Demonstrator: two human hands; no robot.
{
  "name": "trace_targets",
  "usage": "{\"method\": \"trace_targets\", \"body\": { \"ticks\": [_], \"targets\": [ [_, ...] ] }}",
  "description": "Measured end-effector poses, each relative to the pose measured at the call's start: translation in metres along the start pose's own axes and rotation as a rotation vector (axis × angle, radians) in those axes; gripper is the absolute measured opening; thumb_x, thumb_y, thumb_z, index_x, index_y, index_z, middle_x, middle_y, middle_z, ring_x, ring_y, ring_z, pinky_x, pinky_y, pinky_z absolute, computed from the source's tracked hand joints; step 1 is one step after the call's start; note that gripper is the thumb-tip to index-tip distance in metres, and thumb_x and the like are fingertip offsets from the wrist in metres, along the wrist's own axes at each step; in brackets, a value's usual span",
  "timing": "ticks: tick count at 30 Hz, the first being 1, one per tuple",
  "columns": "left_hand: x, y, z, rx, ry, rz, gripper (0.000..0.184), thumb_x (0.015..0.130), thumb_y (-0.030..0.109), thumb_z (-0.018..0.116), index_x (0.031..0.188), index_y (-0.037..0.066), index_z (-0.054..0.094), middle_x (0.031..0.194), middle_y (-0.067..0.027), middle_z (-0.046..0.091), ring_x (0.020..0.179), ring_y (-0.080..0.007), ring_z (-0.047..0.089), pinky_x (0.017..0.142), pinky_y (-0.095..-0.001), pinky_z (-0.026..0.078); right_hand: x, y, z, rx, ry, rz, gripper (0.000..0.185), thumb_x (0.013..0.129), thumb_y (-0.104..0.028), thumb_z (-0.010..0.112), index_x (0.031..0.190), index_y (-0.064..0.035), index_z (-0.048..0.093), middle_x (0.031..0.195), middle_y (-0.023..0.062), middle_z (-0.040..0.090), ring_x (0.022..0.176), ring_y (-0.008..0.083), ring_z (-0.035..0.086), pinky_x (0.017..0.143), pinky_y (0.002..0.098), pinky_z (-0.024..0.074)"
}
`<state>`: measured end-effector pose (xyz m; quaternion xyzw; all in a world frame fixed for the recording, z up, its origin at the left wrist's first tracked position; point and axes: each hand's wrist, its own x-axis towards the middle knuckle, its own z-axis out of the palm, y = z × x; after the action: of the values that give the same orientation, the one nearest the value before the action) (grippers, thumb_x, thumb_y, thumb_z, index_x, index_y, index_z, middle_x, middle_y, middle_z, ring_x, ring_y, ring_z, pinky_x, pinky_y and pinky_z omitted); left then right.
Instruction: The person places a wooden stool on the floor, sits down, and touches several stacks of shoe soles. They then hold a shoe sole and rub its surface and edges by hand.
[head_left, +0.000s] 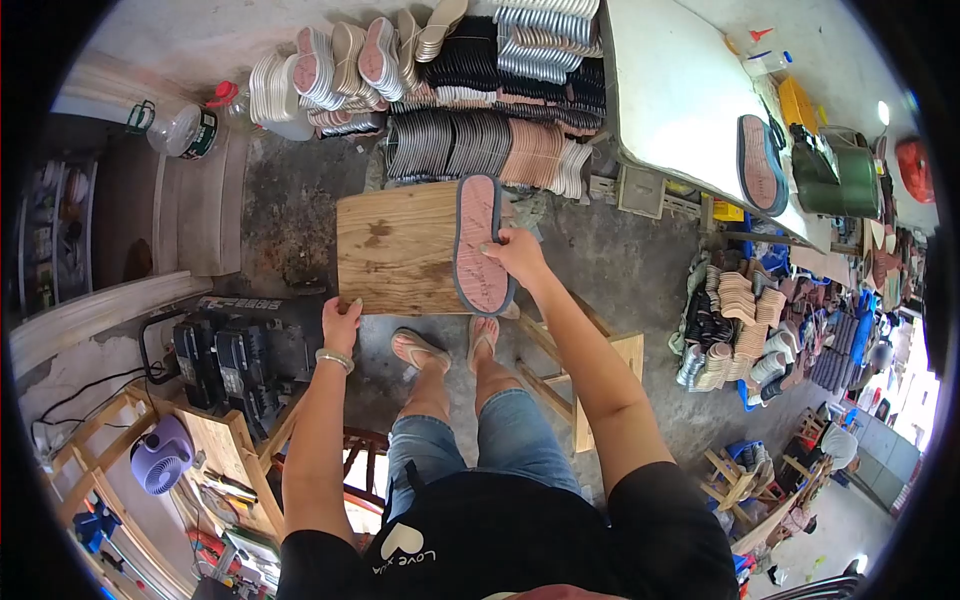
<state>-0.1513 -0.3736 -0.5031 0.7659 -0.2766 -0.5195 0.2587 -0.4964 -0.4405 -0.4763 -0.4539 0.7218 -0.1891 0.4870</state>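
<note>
My right hand [518, 256] grips a pink shoe sole [480, 285] with a dark grey rim, its thumb on the pink face and the other fingers hidden behind the edge. The sole stands lengthwise over the right end of a wooden board [390, 250]. Whether it touches the board I cannot tell. At the board's near left corner, my left hand [342, 322] is closed on the edge, with a bracelet on the wrist. My sandalled feet are on the floor just below the board.
Stacked soles [450, 145] line the wall ahead. A white table [670, 90] at the right bears another pink sole [763, 170]. A wooden stool [600, 385] is by my right leg. Black cases [225, 365] and a purple fan [162, 456] stand at the left.
</note>
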Motion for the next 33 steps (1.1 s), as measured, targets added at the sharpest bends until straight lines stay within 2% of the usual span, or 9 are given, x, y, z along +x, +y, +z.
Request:
{"method": "trace_targets", "body": {
  "ticks": [2, 3, 5, 8, 18, 20, 23, 31, 33],
  "targets": [
    [-0.014, -0.002, 0.001, 0.019, -0.002, 0.007, 0.042, 0.080, 0.015, 0.066, 0.113, -0.002, 0.045, 0.095, -0.0069, 0.056, 0.080, -0.0119, 0.054, 0.065, -0.0250, 0.048, -0.008, -0.004, -0.009, 0.023, -0.022, -0.025, 0.024, 0.069, -0.014, 0.070, 0.066, 0.0037, 0.054, 0.053, 0.0052, 0.052, 0.049, 0.0130, 0.046, 0.049, 0.0310, 0.0375],
    [-0.014, -0.010, 0.005, -0.043, 0.019, 0.051, 0.038, 0.081, 0.014, 0.065, 0.111, -0.001, 0.046, 0.094, -0.0067, 0.057, 0.079, -0.0120, 0.054, 0.065, -0.0248, 0.047, -0.014, -0.004, -0.013, 0.026, -0.021, -0.024, 0.024, 0.069, -0.014, 0.070, 0.066, 0.0037, 0.054, 0.053, 0.0052, 0.052, 0.049, 0.0130, 0.046, 0.049, 0.0310, 0.0375],
    [-0.020, -0.007, 0.006, -0.069, 0.008, 0.055, 0.038, 0.081, 0.014, 0.065, 0.111, -0.001, 0.046, 0.094, -0.0066, 0.056, 0.079, -0.0119, 0.054, 0.065, -0.0246, 0.047, -0.024, -0.003, -0.027, -0.029, -0.070, 0.016, 0.031, 0.066, -0.022, 0.071, 0.068, 0.0047, 0.054, 0.063, 0.0167, 0.055, 0.061, 0.0280, 0.056, 0.059, 0.0369, 0.0427],
    [-0.031, 0.013, 0.008, -0.085, -0.007, 0.049, 0.037, 0.083, 0.013, 0.064, 0.112, -0.002, 0.046, 0.095, -0.0064, 0.057, 0.079, -0.0112, 0.054, 0.065, -0.0236, 0.048, -0.040, 0.002, -0.036, -0.029, 0.083, -0.123, 0.034, 0.066, -0.023, 0.072, 0.069, 0.0055, 0.054, 0.072, 0.0179, 0.054, 0.065, 0.0293, 0.055, 0.061, 0.0375, 0.0429],
    [-0.063, 0.049, 0.028, -0.121, -0.022, 0.208, 0.035, 0.086, 0.015, 0.060, 0.114, 0.000, 0.045, 0.099, -0.0038, 0.056, 0.085, -0.0095, 0.054, 0.072, -0.0238, 0.047, -0.040, -0.023, -0.090, 0.080, 0.075, -0.161, 0.033, 0.067, -0.023, 0.072, 0.076, 0.0048, 0.056, 0.081, 0.0180, 0.051, 0.075, 0.0295, 0.054, 0.067, 0.0380, 0.0421],
    [-0.070, 0.037, 0.034, -0.168, 0.029, 0.183, 0.037, 0.084, 0.009, 0.061, 0.115, -0.004, 0.044, 0.097, -0.0074, 0.057, 0.081, -0.0104, 0.054, 0.067, -0.0227, 0.048, -0.044, -0.027, -0.099, -0.004, 0.037, -0.157, 0.029, 0.069, -0.017, 0.073, 0.077, 0.0047, 0.056, 0.080, 0.0091, 0.046, 0.070, 0.0199, 0.048, 0.064, 0.0309, 0.0401],
    [-0.087, 0.012, 0.042, -0.157, -0.023, 0.157, 0.034, 0.084, 0.010, 0.061, 0.112, -0.001, 0.045, 0.096, -0.0061, 0.056, 0.080, -0.0103, 0.054, 0.065, -0.0231, 0.048, -0.055, -0.016, -0.106, 0.005, 0.030, -0.200, 0.031, 0.067, -0.022, 0.072, 0.078, 0.0031, 0.057, 0.081, 0.0154, 0.050, 0.074, 0.0293, 0.053, 0.066, 0.0373, 0.0416],
    [-0.126, -0.050, 0.083, 0.007, -0.189, 0.109, 0.037, 0.079, 0.002, 0.063, 0.109, 0.000, 0.043, 0.092, -0.0083, 0.055, 0.078, -0.0134, 0.056, 0.060, -0.0253, 0.051, -0.112, 0.067, -0.128, 0.020, 0.091, -0.164, 0.026, 0.065, -0.013, 0.073, 0.076, 0.0025, 0.055, 0.080, 0.0121, 0.047, 0.073, 0.0273, 0.050, 0.066, 0.0339, 0.0410],
    [-0.137, -0.055, 0.094, 0.059, -0.243, -0.025, 0.040, 0.077, 0.004, 0.064, 0.109, -0.001, 0.041, 0.094, -0.0108, 0.055, 0.076, -0.0146, 0.057, 0.060, -0.0253, 0.051, -0.135, 0.076, -0.134, 0.021, 0.109, -0.145, 0.026, 0.064, -0.011, 0.073, 0.076, 0.0026, 0.055, 0.081, 0.0114, 0.048, 0.074, 0.0264, 0.050, 0.066, 0.0332, 0.0410]
  ]
}}
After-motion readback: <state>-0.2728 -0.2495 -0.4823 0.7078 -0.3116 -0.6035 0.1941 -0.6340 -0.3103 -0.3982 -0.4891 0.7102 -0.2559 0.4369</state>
